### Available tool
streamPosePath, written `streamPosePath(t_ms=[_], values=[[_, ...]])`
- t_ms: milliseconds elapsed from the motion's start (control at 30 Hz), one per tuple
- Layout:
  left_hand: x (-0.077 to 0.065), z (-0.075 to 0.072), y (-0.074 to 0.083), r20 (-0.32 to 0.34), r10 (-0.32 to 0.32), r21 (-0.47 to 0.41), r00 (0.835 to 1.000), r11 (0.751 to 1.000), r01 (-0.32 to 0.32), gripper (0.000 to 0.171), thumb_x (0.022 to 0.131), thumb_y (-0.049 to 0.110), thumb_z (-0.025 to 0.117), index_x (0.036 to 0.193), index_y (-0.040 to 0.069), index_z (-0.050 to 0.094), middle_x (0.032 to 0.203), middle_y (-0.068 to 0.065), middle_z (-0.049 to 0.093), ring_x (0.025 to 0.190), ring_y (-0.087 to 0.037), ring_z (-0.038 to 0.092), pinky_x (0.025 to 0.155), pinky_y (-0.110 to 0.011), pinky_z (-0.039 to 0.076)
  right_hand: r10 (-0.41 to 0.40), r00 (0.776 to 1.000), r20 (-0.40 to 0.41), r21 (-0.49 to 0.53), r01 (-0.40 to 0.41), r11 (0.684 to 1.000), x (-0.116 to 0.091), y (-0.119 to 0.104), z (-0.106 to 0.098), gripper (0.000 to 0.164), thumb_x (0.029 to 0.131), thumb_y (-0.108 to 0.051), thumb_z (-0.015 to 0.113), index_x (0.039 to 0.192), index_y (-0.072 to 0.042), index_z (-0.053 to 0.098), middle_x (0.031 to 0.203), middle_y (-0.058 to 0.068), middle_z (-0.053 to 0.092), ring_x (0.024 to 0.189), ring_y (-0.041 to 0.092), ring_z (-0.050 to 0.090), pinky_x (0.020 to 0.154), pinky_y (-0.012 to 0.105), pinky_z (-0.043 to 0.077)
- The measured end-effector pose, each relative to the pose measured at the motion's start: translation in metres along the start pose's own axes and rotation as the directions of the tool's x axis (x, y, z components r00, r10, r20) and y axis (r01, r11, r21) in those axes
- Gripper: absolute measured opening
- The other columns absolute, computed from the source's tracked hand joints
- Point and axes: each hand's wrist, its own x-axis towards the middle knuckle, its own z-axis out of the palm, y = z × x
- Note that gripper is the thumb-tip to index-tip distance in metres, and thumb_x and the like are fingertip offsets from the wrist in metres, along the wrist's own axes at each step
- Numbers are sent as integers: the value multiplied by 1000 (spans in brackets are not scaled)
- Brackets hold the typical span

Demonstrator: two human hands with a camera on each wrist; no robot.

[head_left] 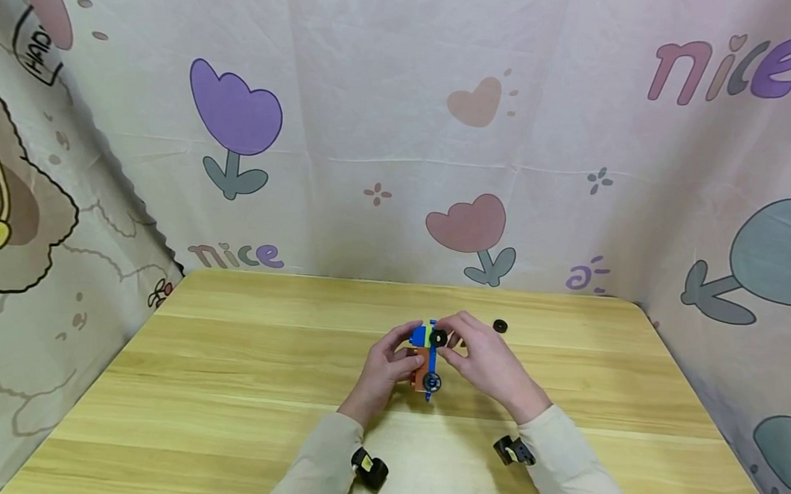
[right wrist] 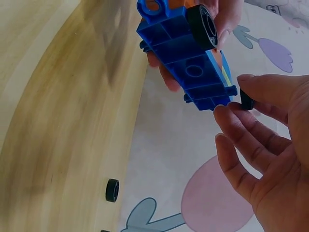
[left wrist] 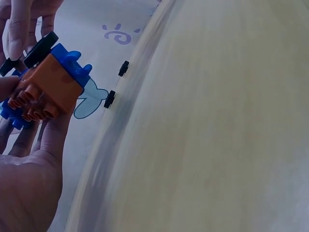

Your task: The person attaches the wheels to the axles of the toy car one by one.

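My left hand (head_left: 382, 364) grips a toy block vehicle held up off the table, its blue chassis (right wrist: 186, 60) turned sideways. An orange block (left wrist: 53, 82) and blue blocks sit on that chassis. One black wheel (right wrist: 203, 27) is fitted on an axle stub near the hooped end. At the other end, my right hand (head_left: 490, 360) pinches a second black wheel (right wrist: 246, 100) between thumb and fingers. That wheel faces a bare axle stub (right wrist: 231, 90), with a small gap between them in the right wrist view.
Two loose black wheels lie on the wooden table (head_left: 262, 359) beyond my right hand: one farther wheel (head_left: 500, 326) and one partly hidden by the fingers. A printed cloth (head_left: 375, 126) hangs behind the table's back edge. Each wrist wears a small black camera (head_left: 370, 469).
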Motion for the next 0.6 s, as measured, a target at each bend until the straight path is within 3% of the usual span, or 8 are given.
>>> streamPosePath(t_ms=[133, 400, 600], values=[[0, 0, 0, 12, 4, -6, 1000, 1000, -4, 55, 93, 2, 64, 145, 6, 46, 137, -14, 48, 106, -28, 62, 85, -46, 54, 10, 1000, 6, -16, -10, 1000, 0, 1, 1, 34, 86, -9, 77, 118, -9, 65, 105, -2, 61, 85, 12, 61, 70, 27, 52], [1, 1, -1, 19, -4, -8, 1000, 1000, 4, 54, 92, 1, 64, 144, 8, 48, 139, -15, 47, 106, -27, 62, 82, -40, 55, 5, 1000, 5, -31, -5, 1000, 0, 3, 2, 35, 86, -11, 78, 118, -9, 65, 106, -3, 62, 88, 13, 60, 72, 29, 53], [2, 3, -1, -14, -5, 15, 1000, 1000, 5, 49, 95, 12, 66, 142, 8, 50, 136, -15, 50, 103, -25, 63, 80, -40, 56, 7, 1000, 6, -32, -7, 999, 1, 2, 3, 36, 85, -10, 78, 118, -9, 65, 106, -3, 62, 91, 13, 60, 76, 32, 53]])
